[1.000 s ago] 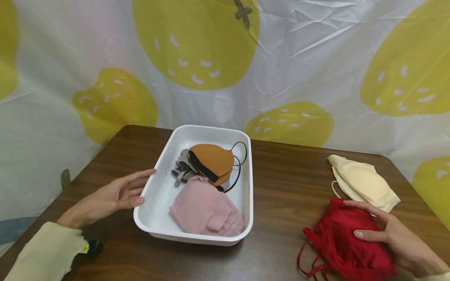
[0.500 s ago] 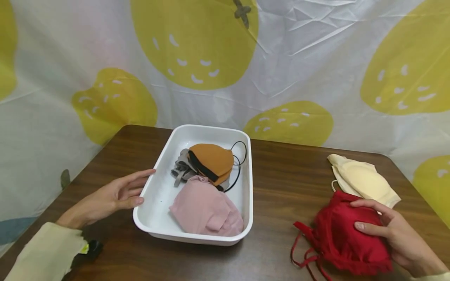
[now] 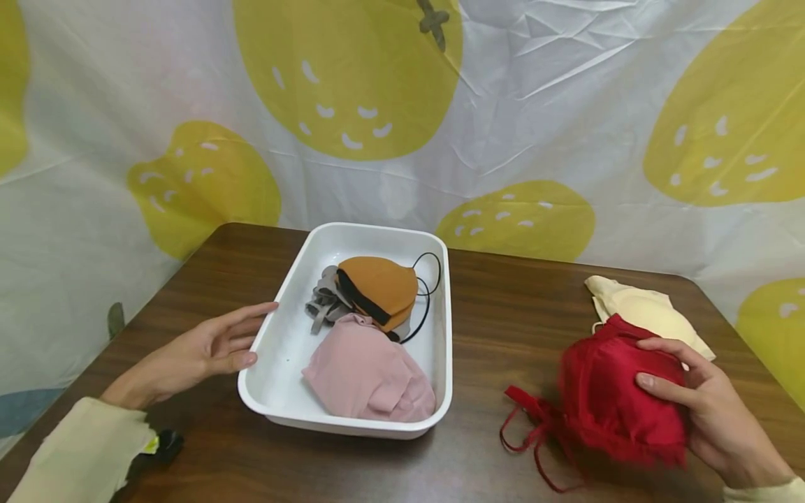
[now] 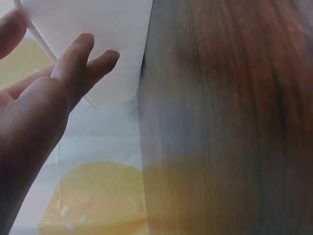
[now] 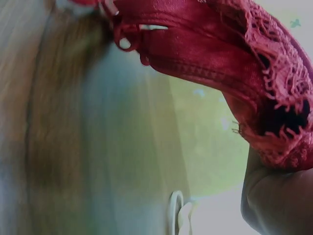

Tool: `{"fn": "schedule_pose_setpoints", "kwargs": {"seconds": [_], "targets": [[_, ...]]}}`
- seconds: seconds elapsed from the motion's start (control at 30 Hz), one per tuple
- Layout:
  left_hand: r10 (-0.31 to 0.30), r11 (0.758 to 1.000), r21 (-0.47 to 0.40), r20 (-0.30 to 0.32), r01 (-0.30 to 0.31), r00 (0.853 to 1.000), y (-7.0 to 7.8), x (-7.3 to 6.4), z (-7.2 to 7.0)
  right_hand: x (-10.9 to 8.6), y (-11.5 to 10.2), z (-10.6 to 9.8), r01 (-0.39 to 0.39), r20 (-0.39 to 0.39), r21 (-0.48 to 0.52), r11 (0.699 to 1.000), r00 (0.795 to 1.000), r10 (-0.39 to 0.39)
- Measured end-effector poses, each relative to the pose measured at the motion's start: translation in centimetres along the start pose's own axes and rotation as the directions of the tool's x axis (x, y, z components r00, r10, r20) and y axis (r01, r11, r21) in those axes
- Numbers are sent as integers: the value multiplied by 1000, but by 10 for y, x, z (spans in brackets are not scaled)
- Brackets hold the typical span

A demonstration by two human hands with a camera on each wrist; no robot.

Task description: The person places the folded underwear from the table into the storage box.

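Note:
A red lace-trimmed bra (image 3: pixel 619 398), folded cup into cup, is gripped in my right hand (image 3: pixel 711 405), thumb on the front cup. Its thin straps dangle to the left, and the right wrist view shows the bra's (image 5: pixel 205 58) lace edge above the table. My left hand (image 3: pixel 195 353) rests its fingertips against the left wall of a white tray (image 3: pixel 264 391); in the left wrist view those fingers (image 4: pixel 73 56) lie nearly straight along it. Inside the tray are a folded pink bra (image 3: pixel 371 374), an orange-brown cup-shaped garment (image 3: pixel 383 283) with black edging and cords, and a crumpled grey garment (image 3: pixel 327 290).
A cream bra (image 3: pixel 654 314) lies at the right back of the brown wooden table (image 3: pixel 516 307), partly behind the red one. A lemon-print curtain (image 3: pixel 377 188) hangs behind the table. Near the left sleeve is a small black object (image 3: pixel 168 445).
My right hand has lifted the red bra and carried it a little left and away from me, with the straps trailing. My left hand and the tray have stayed in place.

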State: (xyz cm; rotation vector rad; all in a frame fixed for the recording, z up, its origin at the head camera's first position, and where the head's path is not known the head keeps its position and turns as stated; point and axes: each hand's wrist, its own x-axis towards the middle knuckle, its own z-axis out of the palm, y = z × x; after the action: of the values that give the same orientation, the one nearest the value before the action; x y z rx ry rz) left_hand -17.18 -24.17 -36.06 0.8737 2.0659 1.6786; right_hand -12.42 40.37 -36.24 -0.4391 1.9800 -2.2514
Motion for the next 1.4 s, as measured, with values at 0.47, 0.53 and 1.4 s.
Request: {"fn": "schedule_pose_setpoints", "kwargs": {"seconds": [0.47,0.53,1.4], "targets": [[-35,999,-11,-15,35,999,3,2,1,16,-26,35,131,-39,175,976,991,-126],[-39,999,-12,-15,39,999,3,3,1,17,-26,41,139,-66,189,972,990,-128],[-12,1000,-2,-7,12,1000,0,0,1,67,-72,112,222,-152,241,945,970,-189]]}}
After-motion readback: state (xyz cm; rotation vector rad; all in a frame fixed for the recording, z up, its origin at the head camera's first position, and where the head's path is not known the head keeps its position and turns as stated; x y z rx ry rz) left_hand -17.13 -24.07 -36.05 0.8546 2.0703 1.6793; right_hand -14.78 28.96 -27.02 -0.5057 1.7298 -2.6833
